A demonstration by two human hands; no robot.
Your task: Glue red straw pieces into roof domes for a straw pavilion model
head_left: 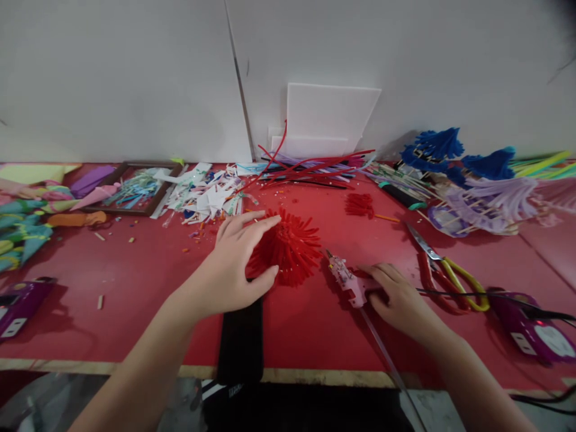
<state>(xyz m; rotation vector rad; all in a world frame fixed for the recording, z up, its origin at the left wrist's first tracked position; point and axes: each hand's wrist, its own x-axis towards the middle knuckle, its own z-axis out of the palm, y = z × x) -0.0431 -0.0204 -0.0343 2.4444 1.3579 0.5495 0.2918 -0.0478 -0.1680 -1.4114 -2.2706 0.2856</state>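
A round tuft of red pipe cleaners (292,249), bristling outward, sits on the red tabletop in the middle. My left hand (243,258) is at its left side with fingers and thumb spread apart; whether they touch the bristles I cannot tell. To the right, my right hand (393,294) has its fingers around the handle of a pink glue gun (348,282). The gun's metal nozzle points toward the red tuft. A long clear glue stick (382,348) runs from its rear past the table's front edge.
A black phone (240,342) lies below my left hand. Scissors (443,270) with red and yellow handles lie right, near a purple device (535,327) and a black cable. Paper scraps (211,195), red pipe cleaners (310,171) and blue tufted pieces (432,150) line the back.
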